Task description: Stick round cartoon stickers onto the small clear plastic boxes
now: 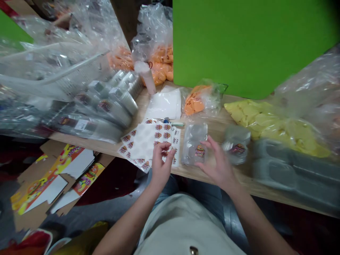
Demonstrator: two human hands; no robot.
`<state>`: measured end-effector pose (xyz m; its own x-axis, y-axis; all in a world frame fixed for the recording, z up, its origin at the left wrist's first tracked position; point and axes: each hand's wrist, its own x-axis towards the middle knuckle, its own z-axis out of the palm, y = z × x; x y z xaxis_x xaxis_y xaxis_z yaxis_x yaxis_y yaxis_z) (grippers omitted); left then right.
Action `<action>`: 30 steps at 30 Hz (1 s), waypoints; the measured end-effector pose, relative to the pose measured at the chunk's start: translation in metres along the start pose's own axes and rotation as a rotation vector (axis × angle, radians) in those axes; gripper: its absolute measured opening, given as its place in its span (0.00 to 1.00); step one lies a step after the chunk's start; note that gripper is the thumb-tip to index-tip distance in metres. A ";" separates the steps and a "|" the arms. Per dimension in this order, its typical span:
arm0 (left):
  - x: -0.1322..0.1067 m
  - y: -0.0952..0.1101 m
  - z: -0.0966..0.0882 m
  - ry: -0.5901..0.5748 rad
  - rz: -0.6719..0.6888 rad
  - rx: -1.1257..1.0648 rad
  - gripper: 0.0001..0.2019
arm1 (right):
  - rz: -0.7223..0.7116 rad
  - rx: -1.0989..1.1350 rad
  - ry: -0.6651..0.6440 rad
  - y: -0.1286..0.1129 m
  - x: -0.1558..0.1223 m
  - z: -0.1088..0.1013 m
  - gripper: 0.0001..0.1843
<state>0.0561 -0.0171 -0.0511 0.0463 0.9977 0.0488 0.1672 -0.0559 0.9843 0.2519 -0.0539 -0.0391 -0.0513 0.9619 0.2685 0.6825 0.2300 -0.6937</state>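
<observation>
A: What's the biggest thing here?
B: A wooden workbench (pixel 216 131) crowded with bagged goods, including a bag of yellow pieces (pixel 265 124). The sticker sheets (pixel 145 145) lie closest to the person, probably to keep them within reach.
A: And the hands?
B: The left hand (pixel 160 166) is over the sheets, fingers drawn narrow; I can't tell if they hold anything. The right hand (pixel 219 164) hovers, fingers spread wide, beside a clear plastic blister tray (pixel 192 143).
A: Any writing?
B: A burger-logo sticker (pixel 199 151) sits on the tray, its lettering too small to read.
</observation>
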 end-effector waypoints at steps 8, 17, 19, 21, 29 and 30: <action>0.004 0.029 0.035 -0.438 -0.263 -0.217 0.16 | -0.105 -0.289 -0.038 0.019 -0.016 -0.051 0.33; 0.000 -0.042 -0.060 0.237 -0.246 0.037 0.14 | 0.122 -0.573 -0.003 0.097 -0.019 -0.095 0.24; -0.015 -0.052 -0.082 0.333 -0.300 0.060 0.15 | 0.069 -0.550 0.177 0.060 -0.010 -0.074 0.26; -0.029 -0.059 -0.091 0.374 -0.359 0.062 0.17 | -0.030 -0.360 0.151 0.010 0.001 -0.032 0.22; -0.044 -0.074 -0.108 0.441 -0.430 0.089 0.19 | -0.295 -0.279 -0.289 -0.048 0.026 0.182 0.17; -0.047 -0.075 -0.115 0.429 -0.464 0.096 0.19 | -0.321 -0.277 -0.300 -0.038 0.023 0.187 0.16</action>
<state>-0.0719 -0.0552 -0.1078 -0.4472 0.8441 -0.2957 0.1636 0.4022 0.9008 0.0883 -0.0125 -0.1314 -0.4683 0.8589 0.2074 0.7636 0.5115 -0.3942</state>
